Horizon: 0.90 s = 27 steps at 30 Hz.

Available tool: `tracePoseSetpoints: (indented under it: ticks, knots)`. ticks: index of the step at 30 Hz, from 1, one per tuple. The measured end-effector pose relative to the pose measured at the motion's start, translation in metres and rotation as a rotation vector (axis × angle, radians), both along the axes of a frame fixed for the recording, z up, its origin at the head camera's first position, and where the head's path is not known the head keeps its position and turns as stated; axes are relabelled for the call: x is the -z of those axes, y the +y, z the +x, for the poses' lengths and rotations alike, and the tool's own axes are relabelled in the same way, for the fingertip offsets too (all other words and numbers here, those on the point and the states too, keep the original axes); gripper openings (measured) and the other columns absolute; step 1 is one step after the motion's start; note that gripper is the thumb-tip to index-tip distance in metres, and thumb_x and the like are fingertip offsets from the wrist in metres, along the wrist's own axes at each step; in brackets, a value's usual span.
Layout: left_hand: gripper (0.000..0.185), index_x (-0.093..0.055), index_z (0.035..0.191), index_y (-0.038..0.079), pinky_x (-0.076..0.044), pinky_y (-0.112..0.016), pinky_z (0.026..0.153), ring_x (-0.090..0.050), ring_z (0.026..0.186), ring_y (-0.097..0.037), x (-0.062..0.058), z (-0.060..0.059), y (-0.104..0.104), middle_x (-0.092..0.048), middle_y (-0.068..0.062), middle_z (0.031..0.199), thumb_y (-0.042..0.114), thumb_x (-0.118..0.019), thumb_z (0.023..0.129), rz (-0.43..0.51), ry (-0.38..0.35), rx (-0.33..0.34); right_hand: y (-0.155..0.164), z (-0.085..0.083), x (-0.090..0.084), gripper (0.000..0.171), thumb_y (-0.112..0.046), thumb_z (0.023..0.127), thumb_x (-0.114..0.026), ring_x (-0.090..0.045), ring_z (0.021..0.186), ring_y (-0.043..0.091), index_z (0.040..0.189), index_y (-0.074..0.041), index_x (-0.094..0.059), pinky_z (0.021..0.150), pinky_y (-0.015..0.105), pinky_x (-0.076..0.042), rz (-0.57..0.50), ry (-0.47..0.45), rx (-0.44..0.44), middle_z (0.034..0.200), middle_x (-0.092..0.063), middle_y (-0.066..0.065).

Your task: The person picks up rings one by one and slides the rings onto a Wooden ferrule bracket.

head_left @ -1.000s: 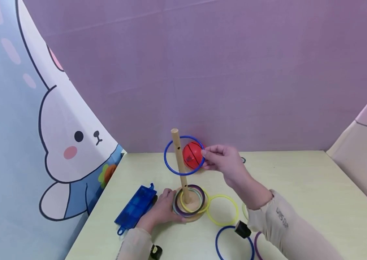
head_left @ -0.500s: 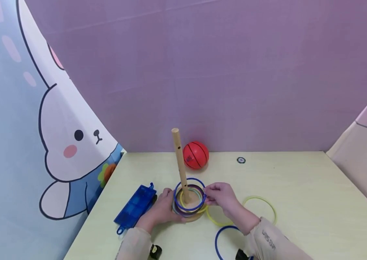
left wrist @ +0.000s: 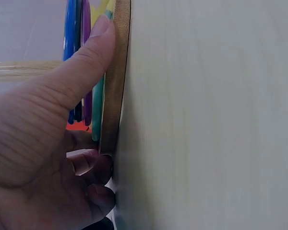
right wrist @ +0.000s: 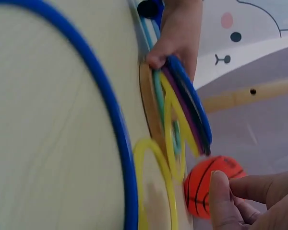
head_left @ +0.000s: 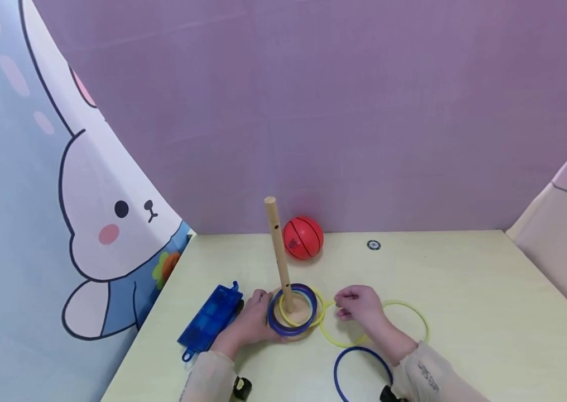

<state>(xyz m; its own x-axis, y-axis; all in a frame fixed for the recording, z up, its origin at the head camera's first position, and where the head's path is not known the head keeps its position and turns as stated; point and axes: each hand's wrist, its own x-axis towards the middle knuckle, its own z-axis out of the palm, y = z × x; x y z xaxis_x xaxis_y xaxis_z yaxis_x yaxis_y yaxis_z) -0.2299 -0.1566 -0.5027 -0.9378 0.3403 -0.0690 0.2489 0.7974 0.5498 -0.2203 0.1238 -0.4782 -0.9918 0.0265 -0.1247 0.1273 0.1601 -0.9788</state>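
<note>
Rings [head_left: 292, 316] lay stacked flat around the foot of a wooden peg [head_left: 278, 251], a blue one uppermost with yellow and purple showing beneath, all resting on the round wooden base [head_left: 308, 334]. Peg and base stood near the middle of the table [head_left: 464, 290], somewhat toward its left edge; the peg's long axis ran nearly vertical, its top leaning slightly toward the left edge, so the rings lay level with their openings facing up.

Steadying seemed to be the job of the left hand [head_left: 249, 324]: in the left wrist view the thumb [left wrist: 81, 67] lay against the rim of the base and the edges of the stacked rings, while the other fingers curled at the base's edge against the table, gripping it, probably to keep the stand from shifting.

Just to the right of the base, the right hand [head_left: 359, 304] hovered low over a loose yellow ring [head_left: 336, 336] on the table, fingertips drawn together, thumb against forefinger; whether they pinched the ring I could not tell. A second yellow ring [head_left: 416, 312] lay toward the right edge, and a loose blue ring [head_left: 349, 357] near the front edge.

An orange ball [head_left: 303, 238] sat by the back edge, behind the peg, and a blue tray [head_left: 209, 321] lay toward the left edge.
</note>
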Motion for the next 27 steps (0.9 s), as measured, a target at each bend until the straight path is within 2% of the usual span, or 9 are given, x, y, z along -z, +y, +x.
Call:
tracePoseSetpoints:
  ticks: [6,12,20,27]
  knots:
    - [0.116,-0.036,0.145,-0.002,-0.043,-0.051,0.100,-0.041,0.123,-0.031,-0.001,0.001,0.001,-0.039,-0.012,0.134,0.057,-0.088,0.060,0.005,0.004,-0.002,0.030,0.007,0.006,0.005,0.005,0.086,-0.066,-0.063,0.058,0.021,0.090,0.008,-0.067,0.057,0.034,-0.057,0.132,-0.025,0.004,0.077,-0.066,0.016]
    - [0.116,-0.037,0.144,-0.003,-0.043,-0.051,0.100,-0.042,0.122,-0.032,0.001,0.000,0.001,-0.039,-0.014,0.134,0.058,-0.087,0.059,-0.003,0.013,-0.003,0.047,0.010,0.012,0.011,0.002,0.083,-0.070,-0.063,0.060,0.021,0.092,0.005,-0.066,0.057,0.033,-0.057,0.245,-0.027,0.030,0.078,-0.066,0.013]
    - [0.117,-0.037,0.144,-0.004,-0.043,-0.051,0.100,-0.042,0.122,-0.033,0.000,0.000,0.001,-0.038,-0.014,0.134,0.058,-0.088,0.059,-0.008,0.011,-0.005,0.055,0.009,0.016,0.012,-0.002,0.082,-0.073,-0.061,0.060,0.020,0.090,0.002,-0.065,0.056,0.033,-0.054,0.346,-0.049,0.012,0.076,-0.063,0.009]
    - [0.116,-0.036,0.145,-0.002,-0.044,-0.051,0.100,-0.041,0.123,-0.032,0.000,0.000,0.001,-0.038,-0.014,0.136,0.059,-0.086,0.060,-0.006,0.003,-0.005,0.052,0.008,0.017,0.010,-0.003,0.081,-0.074,-0.058,0.054,0.018,0.084,-0.001,-0.065,0.050,0.031,-0.050,0.477,-0.025,-0.018,0.069,-0.061,0.007]
